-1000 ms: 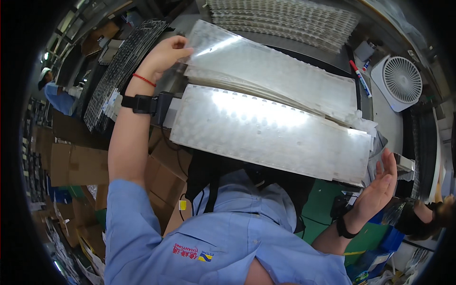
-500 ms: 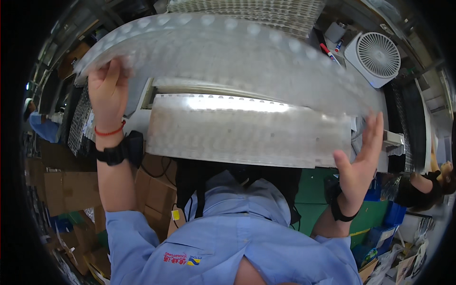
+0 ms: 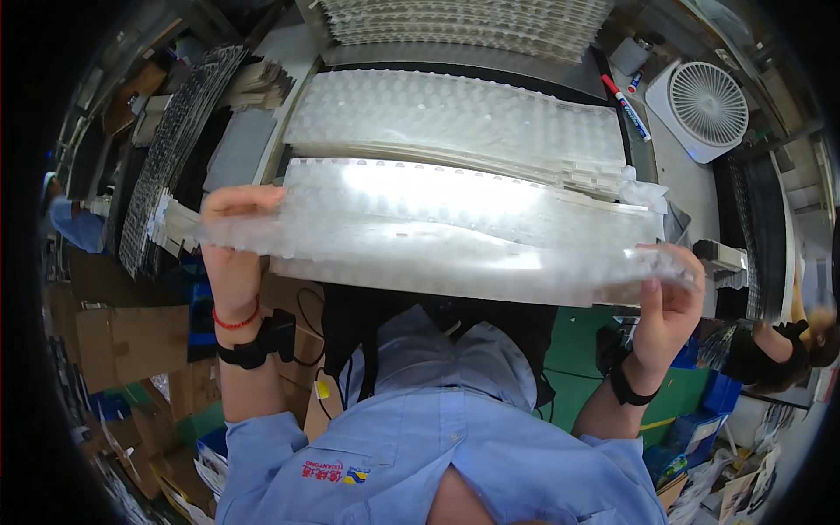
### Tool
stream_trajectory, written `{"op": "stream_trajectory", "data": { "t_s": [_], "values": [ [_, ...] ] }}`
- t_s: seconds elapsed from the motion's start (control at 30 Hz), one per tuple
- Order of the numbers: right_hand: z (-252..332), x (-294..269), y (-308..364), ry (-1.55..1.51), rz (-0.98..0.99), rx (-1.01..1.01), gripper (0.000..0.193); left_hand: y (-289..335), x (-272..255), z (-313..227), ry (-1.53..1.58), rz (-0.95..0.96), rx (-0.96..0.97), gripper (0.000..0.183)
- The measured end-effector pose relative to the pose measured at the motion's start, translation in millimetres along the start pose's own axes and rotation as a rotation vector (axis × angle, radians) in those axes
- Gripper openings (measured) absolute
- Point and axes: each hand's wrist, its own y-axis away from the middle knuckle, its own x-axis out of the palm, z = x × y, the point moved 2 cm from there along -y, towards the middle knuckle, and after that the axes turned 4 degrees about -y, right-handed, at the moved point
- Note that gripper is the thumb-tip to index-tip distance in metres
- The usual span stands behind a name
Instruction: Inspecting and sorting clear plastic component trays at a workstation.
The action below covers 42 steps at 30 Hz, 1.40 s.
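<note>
One clear plastic sheet (image 3: 455,252), long and thin, held over the near stack (image 3: 420,179), its ends reaching past the stack's sides. Left hand (image 3: 232,254): fingers closed on the sheet's left end. Right hand (image 3: 669,302): thumb and fingers closed on its right end. Handling, by judgement: light, floppy, smooth enough to slip, easily creased (blur hides its finer surface). Best hold: both short ends, lightly pinched. Far stack (image 3: 446,109): just beyond the near stack. White fan (image 3: 709,105): beyond its right end.

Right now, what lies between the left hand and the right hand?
In the head view, a blurred translucent sheet spans from the left hand to the right hand, in front of the near stack.
</note>
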Motion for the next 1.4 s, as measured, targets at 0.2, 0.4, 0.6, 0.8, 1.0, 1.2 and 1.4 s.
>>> {"op": "stream_trajectory", "data": {
  "t_s": [0.2,0.4,0.6,0.8,1.0,1.2,1.4],
  "values": [
    [11,-9,0,-0.043,-0.147,-0.025,0.037,4,-1,-8,0.228,-0.191,-0.038,0.033],
    [-15,-7,-6,0.189,0.024,0.325,0.057,21,11,-6,-0.192,-0.02,-0.379,0.049],
    [-29,-12,8,0.019,-0.086,0.215,0.058,23,25,-11,0.513,-0.087,-0.507,0.068],
    [-41,1,17,-0.27,-0.128,0.306,0.072,16,39,-8,0.564,-0.125,-0.534,0.079],
    [-46,11,30,-0.326,-0.19,0.195,0.071,40,55,1,0.362,-0.248,-0.265,0.074],
    [-51,15,27,-0.186,-0.277,0.202,0.068,34,55,12,0.381,-0.384,-0.312,0.06],
    [-63,16,34,-0.221,-0.401,0.236,0.055,39,52,21,0.07,-0.322,-0.246,0.06]
  ]
}}
